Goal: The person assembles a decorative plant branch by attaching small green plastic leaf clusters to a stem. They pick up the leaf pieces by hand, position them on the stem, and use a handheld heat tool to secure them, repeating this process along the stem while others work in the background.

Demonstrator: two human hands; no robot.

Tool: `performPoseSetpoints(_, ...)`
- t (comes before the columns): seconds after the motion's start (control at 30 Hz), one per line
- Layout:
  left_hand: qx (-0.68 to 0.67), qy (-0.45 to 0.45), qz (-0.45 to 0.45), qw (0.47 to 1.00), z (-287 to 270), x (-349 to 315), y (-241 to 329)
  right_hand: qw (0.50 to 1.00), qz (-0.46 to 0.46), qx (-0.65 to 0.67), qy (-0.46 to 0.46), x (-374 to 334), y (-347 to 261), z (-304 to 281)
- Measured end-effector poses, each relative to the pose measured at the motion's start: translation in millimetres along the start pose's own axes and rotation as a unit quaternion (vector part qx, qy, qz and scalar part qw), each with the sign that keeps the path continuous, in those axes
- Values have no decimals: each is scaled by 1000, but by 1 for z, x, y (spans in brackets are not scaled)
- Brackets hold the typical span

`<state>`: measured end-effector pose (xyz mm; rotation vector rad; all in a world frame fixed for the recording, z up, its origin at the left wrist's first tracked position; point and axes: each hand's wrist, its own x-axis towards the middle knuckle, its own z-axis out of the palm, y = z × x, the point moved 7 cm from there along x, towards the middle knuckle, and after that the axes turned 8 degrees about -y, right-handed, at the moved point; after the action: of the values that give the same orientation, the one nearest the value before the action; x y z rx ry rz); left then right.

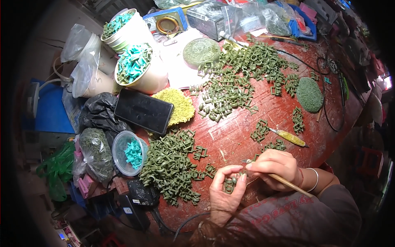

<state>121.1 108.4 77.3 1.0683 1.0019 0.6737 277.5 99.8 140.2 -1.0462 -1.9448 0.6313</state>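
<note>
My right hand (276, 165) grips a slim tool with a wooden handle (290, 185). Its short pointed metal blade (245, 161) reaches out past the fingertips toward my left hand (225, 193). The left fingers and thumb are curled together around a small dark-green wax-like piece, mostly hidden by the fingertips. To the left of that hand spreads a large heap of similar green looped pieces (170, 164). A second tool with a yellow wrapped handle (291, 138) lies beyond my right hand, beside small clusters of green pieces (260, 131).
More green pieces (230, 90) cover the far middle of the red table (210, 136). A black phone (144, 110) rests against a yellow sponge-like pad (177, 106). Left stand a clear tub (117, 153) with turquoise pieces and filled buckets (150, 78). A green oval pad (309, 94) lies right.
</note>
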Motion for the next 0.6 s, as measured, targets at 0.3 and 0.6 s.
performPoseSetpoints(0.3, -144, -48, -59, 987, 8, 0, -5, 993, 65, 91, -44, 7, 10, 6)
performPoseSetpoints(0.6, -199, -10, -39, 979, 6, 3, -1, 992, 87, 84, -36, 6, 14, 2)
